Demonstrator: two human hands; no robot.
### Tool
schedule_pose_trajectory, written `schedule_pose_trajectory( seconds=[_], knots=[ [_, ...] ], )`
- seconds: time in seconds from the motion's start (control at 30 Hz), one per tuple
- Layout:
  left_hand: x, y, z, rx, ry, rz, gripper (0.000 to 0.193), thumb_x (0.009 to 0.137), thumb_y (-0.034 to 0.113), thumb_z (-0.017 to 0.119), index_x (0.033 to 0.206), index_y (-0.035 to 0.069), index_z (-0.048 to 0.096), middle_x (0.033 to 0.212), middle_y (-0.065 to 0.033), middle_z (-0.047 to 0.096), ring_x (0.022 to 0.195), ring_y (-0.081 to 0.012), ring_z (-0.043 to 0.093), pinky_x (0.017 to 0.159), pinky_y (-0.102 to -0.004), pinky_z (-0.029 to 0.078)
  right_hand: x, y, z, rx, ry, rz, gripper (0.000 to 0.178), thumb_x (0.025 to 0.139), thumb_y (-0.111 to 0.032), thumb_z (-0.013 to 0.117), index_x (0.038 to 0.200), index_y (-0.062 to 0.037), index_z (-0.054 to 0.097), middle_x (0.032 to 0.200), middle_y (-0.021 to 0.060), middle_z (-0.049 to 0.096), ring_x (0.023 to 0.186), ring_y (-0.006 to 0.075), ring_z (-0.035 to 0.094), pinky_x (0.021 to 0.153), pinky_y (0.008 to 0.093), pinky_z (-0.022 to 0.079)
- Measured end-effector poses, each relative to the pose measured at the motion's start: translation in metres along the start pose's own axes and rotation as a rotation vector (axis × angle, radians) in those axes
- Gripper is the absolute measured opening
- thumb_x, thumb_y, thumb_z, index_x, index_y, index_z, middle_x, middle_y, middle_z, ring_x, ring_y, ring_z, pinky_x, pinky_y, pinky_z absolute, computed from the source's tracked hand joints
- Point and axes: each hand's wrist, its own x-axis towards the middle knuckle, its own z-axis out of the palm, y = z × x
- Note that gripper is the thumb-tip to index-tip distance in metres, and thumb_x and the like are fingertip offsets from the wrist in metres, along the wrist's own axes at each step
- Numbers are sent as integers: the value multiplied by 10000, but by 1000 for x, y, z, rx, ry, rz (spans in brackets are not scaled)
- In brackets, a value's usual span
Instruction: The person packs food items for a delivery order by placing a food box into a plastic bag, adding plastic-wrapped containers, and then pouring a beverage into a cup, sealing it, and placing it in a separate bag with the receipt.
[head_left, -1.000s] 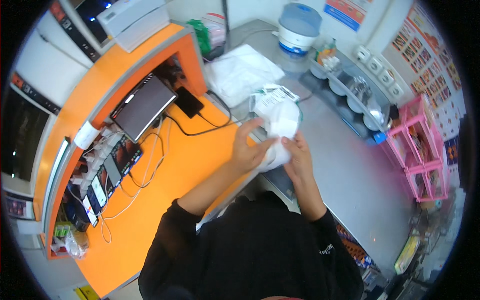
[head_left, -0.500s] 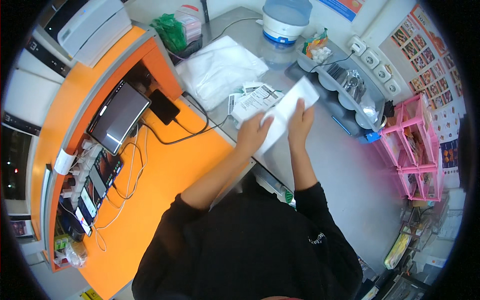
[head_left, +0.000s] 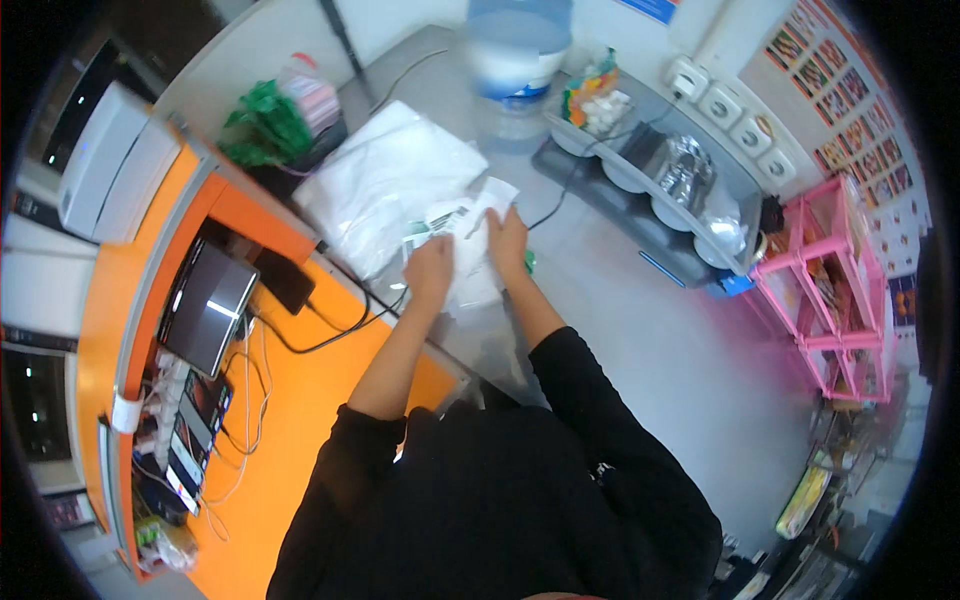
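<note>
Over the metal counter, both of my hands are closed around white paper. My left hand [head_left: 430, 268] is curled at the left edge of printed slips [head_left: 468, 238], beside a stack of white plastic bags [head_left: 400, 165]. The fingers of my right hand [head_left: 508, 243] grip the slips' right edge near the top. A pale sheet hangs below, between the hands. How many slips there are, and which hand holds which, I cannot make out. Just right of my right wrist, a small green thing shows, mostly hidden.
To the left, an orange counter [head_left: 255, 470] carries a tablet [head_left: 207, 305], phones and cables. A grey cutlery organiser [head_left: 640, 205] stands at the back right, with pink shelves [head_left: 815, 290] beyond. A clear-topped white container [head_left: 517, 60] and green bag [head_left: 268, 120] stand behind.
Both hands have moved left, and the view has shifted. The white paper, held slanting to the right before, is now at the printed slips, which earlier lay beside my left hand.
</note>
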Motion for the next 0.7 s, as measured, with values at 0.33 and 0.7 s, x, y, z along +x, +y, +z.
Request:
schedule_pose_trajectory(
  seconds=[0.33, 0.7],
  knots=[
    [35, -1, -64, 80, 523, 439, 295, 813, 181, 590, 1015, -22, 518, 1009, -158, 540, 932, -288, 508, 853, -349, 386, -21, 119, -255, -936, 624, -83, 232, 706, -94, 550, 933, -121, 590, 1000, 104, 518, 968, 285, 471, 807, 382, 389],
    [-141, 89, -7, -426, -195, 1228, 218, 758, 26, 537, 964, -18, 482, 953, -168, 495, 908, -322, 482, 819, -391, 384, -76, 130, -297, -857, 669, -142, 261, 694, -99, 562, 952, -135, 572, 1048, 103, 499, 1034, 274, 451, 853, 392, 383]
  ],
)
